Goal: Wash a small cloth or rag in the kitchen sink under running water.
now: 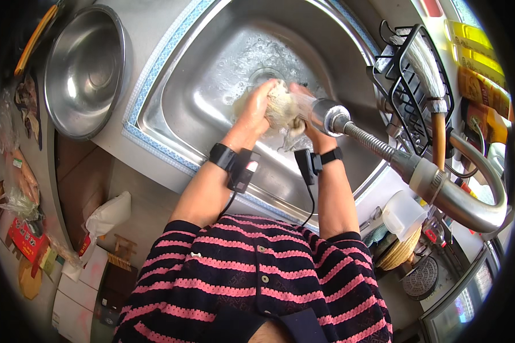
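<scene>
Under the running water, my left hand (254, 112) cups one side of a pale cream, rough-surfaced clump (280, 107). I cannot tell what the clump is; a greyish, limp part hangs from its lower right. My right hand (321, 136) is at its other side, partly hidden by the metal spray head (326, 115) and the stream. Both hands are inside a stainless steel sink (189, 94), just in front of its drain (264, 73). Foamy water spreads over the sink floor around them.
A large steel bowl (88, 73) stands on the counter left of the sink. The faucet's flexible hose (371, 139) crosses from the right. Behind it, a black wire rack (416, 85) holds a white-bristled brush (425, 64). A white plastic container (403, 214) sits at the right.
</scene>
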Motion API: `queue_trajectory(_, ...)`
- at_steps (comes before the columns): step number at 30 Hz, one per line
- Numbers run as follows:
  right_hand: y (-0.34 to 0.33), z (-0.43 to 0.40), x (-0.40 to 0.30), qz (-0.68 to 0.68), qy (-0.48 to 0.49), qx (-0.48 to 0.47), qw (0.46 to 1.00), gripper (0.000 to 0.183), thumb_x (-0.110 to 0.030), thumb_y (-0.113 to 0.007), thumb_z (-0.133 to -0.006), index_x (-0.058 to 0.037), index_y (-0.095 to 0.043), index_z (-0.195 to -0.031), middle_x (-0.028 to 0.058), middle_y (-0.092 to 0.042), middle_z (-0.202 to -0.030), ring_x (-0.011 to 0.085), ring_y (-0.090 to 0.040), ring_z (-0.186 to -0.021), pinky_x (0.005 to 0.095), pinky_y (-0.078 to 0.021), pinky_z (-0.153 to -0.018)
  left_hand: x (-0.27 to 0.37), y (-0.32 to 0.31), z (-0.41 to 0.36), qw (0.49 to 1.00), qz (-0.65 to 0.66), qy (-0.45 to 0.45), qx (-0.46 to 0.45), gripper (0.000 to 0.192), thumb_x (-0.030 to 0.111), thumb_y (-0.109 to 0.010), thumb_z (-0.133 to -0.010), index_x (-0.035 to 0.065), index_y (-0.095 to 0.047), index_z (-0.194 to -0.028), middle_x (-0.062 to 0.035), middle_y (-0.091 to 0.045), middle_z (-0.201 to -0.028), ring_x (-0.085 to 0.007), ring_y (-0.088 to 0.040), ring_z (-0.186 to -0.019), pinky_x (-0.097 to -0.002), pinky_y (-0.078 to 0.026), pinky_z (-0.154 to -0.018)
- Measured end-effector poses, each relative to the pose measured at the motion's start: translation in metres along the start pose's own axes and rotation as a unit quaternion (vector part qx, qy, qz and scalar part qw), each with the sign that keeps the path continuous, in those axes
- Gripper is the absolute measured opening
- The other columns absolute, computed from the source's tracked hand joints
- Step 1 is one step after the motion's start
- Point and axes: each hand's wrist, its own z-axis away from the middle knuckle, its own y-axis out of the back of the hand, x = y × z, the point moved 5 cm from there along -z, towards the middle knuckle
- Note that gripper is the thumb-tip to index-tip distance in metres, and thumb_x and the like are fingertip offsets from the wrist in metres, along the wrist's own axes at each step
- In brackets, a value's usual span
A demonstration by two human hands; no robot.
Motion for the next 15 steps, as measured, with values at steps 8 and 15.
queue_trajectory(8,0.000,0.044,-0.018,-0.082,-0.258,0.041,0.962,0.045,-0.035,-0.052,-0.085,-0.0044,-0.046,-0.117,0.0102,-0.056,-0.103,0.0250,-0.057,-0.092,0.0344,-0.0495,-0.072,0.028,-0.026,0.020,0.996,-0.002,-0.080,-0.047,0.017,0.016,-0.046,-0.085,0.0029,-0.054,-0.093,-0.0060,-0.059,-0.088,-0.0152,-0.057,-0.081,-0.0279,-0.047,-0.072)
queue_trajectory(15,-0.011,0.045,-0.008,-0.478,-0.253,0.049,0.840,0.030,-0.021,-0.067,-0.077,-0.0062,-0.055,-0.100,0.0067,-0.058,-0.090,0.0168,-0.060,-0.076,0.0312,-0.0558,-0.061,0.017,-0.075,0.073,0.906,-0.322,-0.004,-0.276,0.015,0.004,-0.054,-0.076,0.0047,-0.055,-0.091,-0.0002,-0.054,-0.090,-0.0080,-0.051,-0.085,-0.0222,-0.041,-0.077)
